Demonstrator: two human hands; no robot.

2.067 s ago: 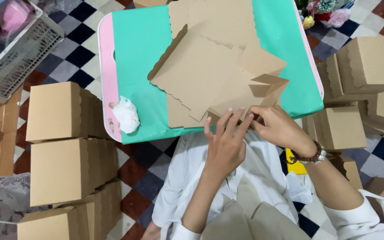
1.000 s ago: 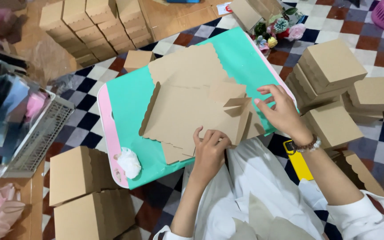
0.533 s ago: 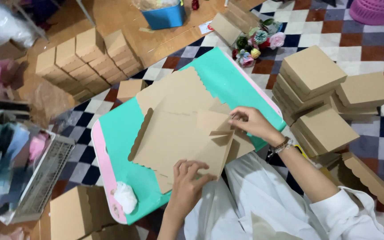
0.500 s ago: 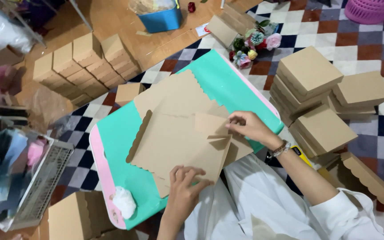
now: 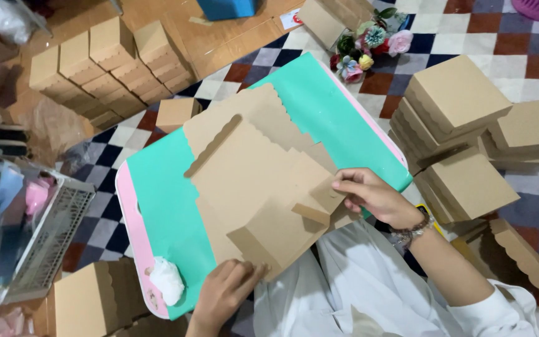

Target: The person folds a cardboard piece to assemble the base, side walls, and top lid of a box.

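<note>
Checkered floor (image 5: 519,37), teal table (image 5: 169,206), cardboard sheet (image 5: 251,181)

The left hand (image 5: 223,293) is cut off at the wrist by the bottom edge, the blue bin (image 5: 229,7) by the top, and the left-side clutter (image 5: 1,200) is blurred.

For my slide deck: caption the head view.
Left hand and right hand fold a flat cardboard box blank on a teal table.

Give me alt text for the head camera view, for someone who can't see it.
Two hands, left and right, fold a flat cardboard box blank on a green table with a pink edge. Finished cardboard boxes are stacked on the checkered floor.
</note>
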